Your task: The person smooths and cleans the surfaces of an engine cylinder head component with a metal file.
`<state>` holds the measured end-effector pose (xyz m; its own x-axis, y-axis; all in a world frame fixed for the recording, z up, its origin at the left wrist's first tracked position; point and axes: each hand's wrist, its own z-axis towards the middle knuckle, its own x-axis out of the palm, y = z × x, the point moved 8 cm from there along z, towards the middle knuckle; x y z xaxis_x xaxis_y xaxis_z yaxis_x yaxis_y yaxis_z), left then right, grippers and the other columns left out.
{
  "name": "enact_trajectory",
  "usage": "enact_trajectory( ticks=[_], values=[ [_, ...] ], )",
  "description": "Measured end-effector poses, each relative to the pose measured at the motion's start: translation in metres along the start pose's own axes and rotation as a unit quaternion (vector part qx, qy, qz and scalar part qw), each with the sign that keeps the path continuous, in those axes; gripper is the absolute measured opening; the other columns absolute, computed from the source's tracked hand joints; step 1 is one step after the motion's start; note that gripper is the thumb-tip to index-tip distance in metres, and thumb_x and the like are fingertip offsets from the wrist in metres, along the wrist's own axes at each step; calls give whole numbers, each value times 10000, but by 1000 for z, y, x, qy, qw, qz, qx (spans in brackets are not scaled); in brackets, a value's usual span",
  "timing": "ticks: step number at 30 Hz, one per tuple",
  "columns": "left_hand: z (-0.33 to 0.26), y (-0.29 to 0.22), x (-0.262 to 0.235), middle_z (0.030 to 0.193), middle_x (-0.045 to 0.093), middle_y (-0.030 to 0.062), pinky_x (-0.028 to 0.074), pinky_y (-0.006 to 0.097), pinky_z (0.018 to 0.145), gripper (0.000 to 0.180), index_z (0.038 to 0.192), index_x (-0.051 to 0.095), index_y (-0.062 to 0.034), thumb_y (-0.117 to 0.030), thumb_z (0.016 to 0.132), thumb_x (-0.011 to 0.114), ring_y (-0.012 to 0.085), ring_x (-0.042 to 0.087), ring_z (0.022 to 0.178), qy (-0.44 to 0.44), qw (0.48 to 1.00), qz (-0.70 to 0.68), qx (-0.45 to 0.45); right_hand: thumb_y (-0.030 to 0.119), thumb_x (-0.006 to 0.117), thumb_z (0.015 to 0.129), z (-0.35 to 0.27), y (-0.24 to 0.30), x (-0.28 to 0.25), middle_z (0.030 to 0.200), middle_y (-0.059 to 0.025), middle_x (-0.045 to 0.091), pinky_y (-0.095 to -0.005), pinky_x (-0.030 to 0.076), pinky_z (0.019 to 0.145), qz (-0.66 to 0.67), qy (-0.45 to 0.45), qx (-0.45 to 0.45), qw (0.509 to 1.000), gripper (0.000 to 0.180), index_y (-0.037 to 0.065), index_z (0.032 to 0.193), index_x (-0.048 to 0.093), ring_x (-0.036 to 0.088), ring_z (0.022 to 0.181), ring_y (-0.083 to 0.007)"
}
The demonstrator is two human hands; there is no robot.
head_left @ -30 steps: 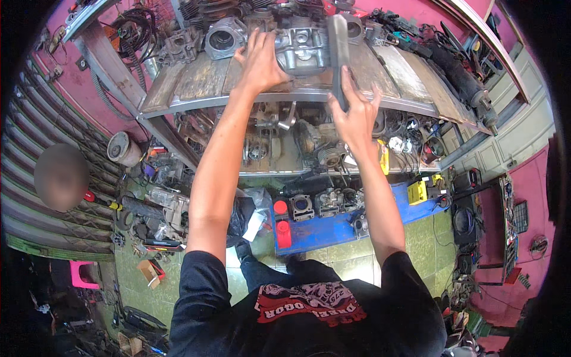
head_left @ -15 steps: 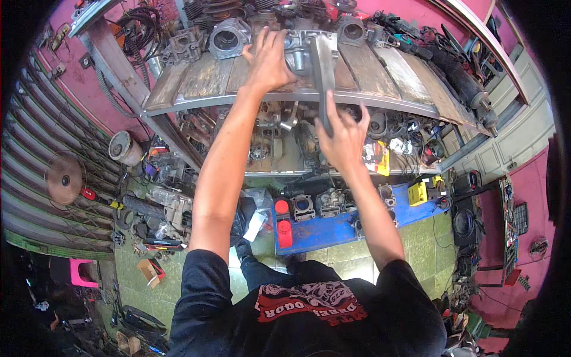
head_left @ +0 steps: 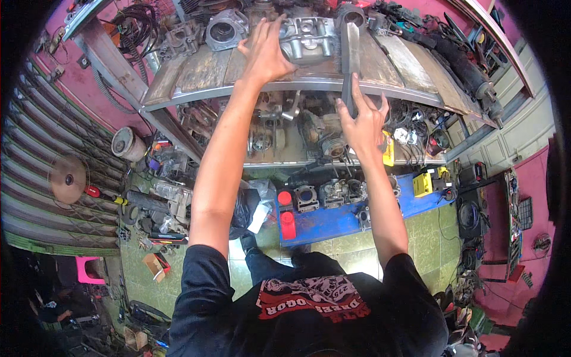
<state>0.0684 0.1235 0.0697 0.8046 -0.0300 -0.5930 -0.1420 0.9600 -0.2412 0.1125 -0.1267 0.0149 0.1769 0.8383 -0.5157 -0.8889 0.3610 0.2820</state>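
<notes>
A grey metal cylinder head (head_left: 307,37) lies on the wooden shelf top. My left hand (head_left: 266,55) grips its left end, the thumb toward its near edge and the fingers reaching over the far side. My right hand (head_left: 364,122) holds the dark handle of a long, narrow brush-like tool (head_left: 351,53), with what look like bristles along its left side. The index finger lies stretched along the handle and other fingers stick out. The tool stands just right of the cylinder head, apart from it. Left of my left hand sits a round-bored engine casing (head_left: 226,31).
Another bored part (head_left: 351,18) stands behind the tool. A metal shelf edge (head_left: 410,102) runs below my hands, with engine parts on the lower level. Nearer, a blue bench (head_left: 321,233) bears red bottles (head_left: 287,225) and engine parts. A fan (head_left: 67,178) stands at left.
The right hand and the tool have moved right, off the cylinder head. The left hand stays on the head's left end. The view has shifted slightly.
</notes>
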Motion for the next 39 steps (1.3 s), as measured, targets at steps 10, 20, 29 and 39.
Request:
enact_trajectory(
  ticks=[10, 20, 29, 39],
  values=[
    [2, 11, 7, 1466, 479, 124, 276, 676, 1053, 1105, 1458, 442, -97, -385, 509, 931, 318, 355, 1454, -47, 998, -46, 19, 268, 722, 877, 8, 3, 11, 994, -174, 758, -593, 206, 1179, 18, -6, 9, 1000, 705, 153, 1529, 479, 723, 969, -314],
    [9, 17, 14, 1493, 474, 63, 288, 672, 1026, 1048, 1453, 453, -176, -381, 543, 930, 282, 336, 1486, -52, 997, -3, 52, 231, 738, 880, 11, 2, 21, 1052, -170, 759, -541, 229, 1193, 9, 30, 31, 999, 709, 155, 1534, 476, 710, 1041, -311],
    [-2, 10, 11, 1535, 446, 28, 295, 700, 1020, 1037, 1489, 422, -187, -238, 589, 935, 280, 306, 1506, 29, 992, 35, 116, 257, 722, 887, 42, 24, 20, 1125, -187, 737, -568, 221, 1186, -18, -21, -53, 998, 712, 162, 1543, 461, 697, 1068, -317],
    [-18, 34, -5, 1518, 484, 67, 277, 624, 1114, 1080, 1502, 396, -186, -416, 602, 946, 287, 381, 1466, 36, 995, -93, 2, 243, 713, 889, 34, 47, 28, 939, -144, 737, -574, 253, 1161, 7, 4, -78, 997, 706, 153, 1543, 462, 705, 908, -321]
  ],
)
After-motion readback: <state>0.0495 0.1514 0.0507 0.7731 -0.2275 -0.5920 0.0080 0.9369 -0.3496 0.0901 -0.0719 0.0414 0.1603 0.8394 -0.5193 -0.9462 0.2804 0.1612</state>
